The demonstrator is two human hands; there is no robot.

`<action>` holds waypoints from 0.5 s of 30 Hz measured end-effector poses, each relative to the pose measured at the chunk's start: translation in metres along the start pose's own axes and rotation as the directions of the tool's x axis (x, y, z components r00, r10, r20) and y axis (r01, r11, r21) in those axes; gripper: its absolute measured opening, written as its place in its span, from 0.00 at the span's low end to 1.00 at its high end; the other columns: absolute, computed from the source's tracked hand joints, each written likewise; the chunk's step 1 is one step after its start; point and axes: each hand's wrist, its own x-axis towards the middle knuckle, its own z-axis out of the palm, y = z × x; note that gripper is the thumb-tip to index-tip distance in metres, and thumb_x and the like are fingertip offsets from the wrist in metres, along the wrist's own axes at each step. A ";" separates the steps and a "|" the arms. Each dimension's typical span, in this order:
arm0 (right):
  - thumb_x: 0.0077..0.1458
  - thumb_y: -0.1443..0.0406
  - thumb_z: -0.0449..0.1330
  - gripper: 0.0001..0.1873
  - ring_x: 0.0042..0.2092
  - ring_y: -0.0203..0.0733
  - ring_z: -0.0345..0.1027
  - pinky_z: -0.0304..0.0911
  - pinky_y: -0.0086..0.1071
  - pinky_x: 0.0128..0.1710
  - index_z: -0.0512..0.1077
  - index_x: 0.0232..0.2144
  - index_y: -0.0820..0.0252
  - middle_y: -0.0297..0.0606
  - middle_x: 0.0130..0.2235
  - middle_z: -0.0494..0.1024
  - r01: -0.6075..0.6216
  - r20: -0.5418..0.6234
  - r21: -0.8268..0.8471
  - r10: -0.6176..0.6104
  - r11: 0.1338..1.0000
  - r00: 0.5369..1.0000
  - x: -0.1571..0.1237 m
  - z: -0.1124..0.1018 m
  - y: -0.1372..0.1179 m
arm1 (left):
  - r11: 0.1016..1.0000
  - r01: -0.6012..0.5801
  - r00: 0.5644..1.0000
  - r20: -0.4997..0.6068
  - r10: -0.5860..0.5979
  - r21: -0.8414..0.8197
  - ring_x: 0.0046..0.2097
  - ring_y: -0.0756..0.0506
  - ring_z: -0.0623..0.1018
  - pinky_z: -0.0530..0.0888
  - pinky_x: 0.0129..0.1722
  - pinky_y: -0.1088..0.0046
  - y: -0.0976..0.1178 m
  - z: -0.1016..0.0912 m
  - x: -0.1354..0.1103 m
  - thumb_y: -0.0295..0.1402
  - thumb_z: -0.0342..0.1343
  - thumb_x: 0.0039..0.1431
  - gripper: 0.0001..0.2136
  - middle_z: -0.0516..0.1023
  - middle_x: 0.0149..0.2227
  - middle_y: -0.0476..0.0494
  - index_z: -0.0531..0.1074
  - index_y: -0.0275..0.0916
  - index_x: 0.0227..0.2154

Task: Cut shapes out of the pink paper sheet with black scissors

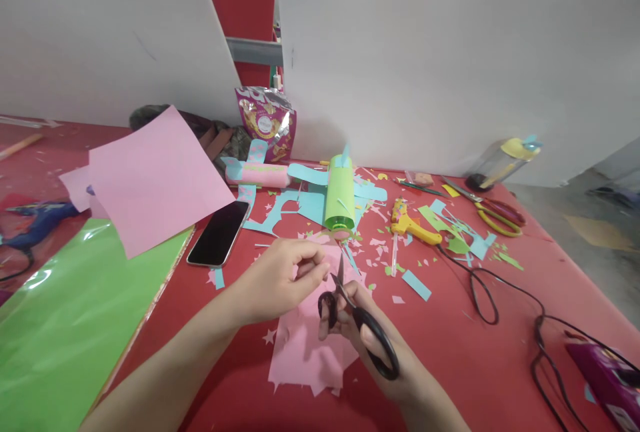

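My right hand (pixel 367 325) grips black-handled scissors (pixel 383 352), with fingers through the loops. Their blades stand slightly apart and point away from me. Just left of the blade tips is my left hand (pixel 293 275), its thumb and fingers pinched together. Whatever sits between those fingertips is too small to make out. Under both hands lies pink paper (pixel 307 359) with jagged cut edges, and a small pink star (pixel 269 337) rests beside it. Beyond the hands, a green paper-wrapped bottle (pixel 340 192) lies on its side near a pink-wrapped tube (pixel 265 175) with blue paper wings.
A phone (pixel 219 233), a pink sheet (pixel 160 182) and green sheets (pixel 85 319) lie left. Rightward are a yellow glue gun (pixel 413 225) with a trailing cord, red-yellow scissors (pixel 500 214) and a clear bottle (pixel 500 164). Scraps litter the red table; white panels stand behind.
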 end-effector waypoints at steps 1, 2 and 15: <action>0.47 0.57 0.57 0.11 0.31 0.39 0.60 0.57 0.34 0.35 0.60 0.27 0.55 0.34 0.30 0.63 0.001 0.008 0.005 -0.001 1.000 1.000 0.000 -0.001 0.002 | 1.000 -0.001 1.000 0.003 0.001 -0.004 0.22 0.54 0.58 0.58 0.23 0.79 0.000 0.000 0.000 0.32 0.43 0.54 0.10 0.56 0.18 0.54 0.63 0.35 0.20; 0.47 0.58 0.57 0.10 0.31 0.39 0.60 0.57 0.35 0.35 0.60 0.28 0.55 0.34 0.31 0.63 0.003 0.013 0.010 -0.003 1.000 1.000 0.000 -0.002 0.003 | 1.000 -0.001 1.000 0.007 0.001 -0.007 0.22 0.54 0.58 0.57 0.23 0.79 -0.001 0.000 0.001 0.32 0.43 0.54 0.11 0.56 0.18 0.54 0.63 0.35 0.20; 0.46 0.56 0.57 0.13 0.30 0.38 0.58 0.54 0.33 0.32 0.60 0.28 0.56 0.34 0.30 0.61 0.011 0.047 0.054 -0.013 0.998 0.999 0.000 -0.006 0.004 | 1.000 -0.003 1.000 0.007 0.003 0.003 0.23 0.54 0.59 0.58 0.23 0.78 0.000 -0.001 0.000 0.32 0.43 0.53 0.11 0.57 0.19 0.53 0.62 0.35 0.19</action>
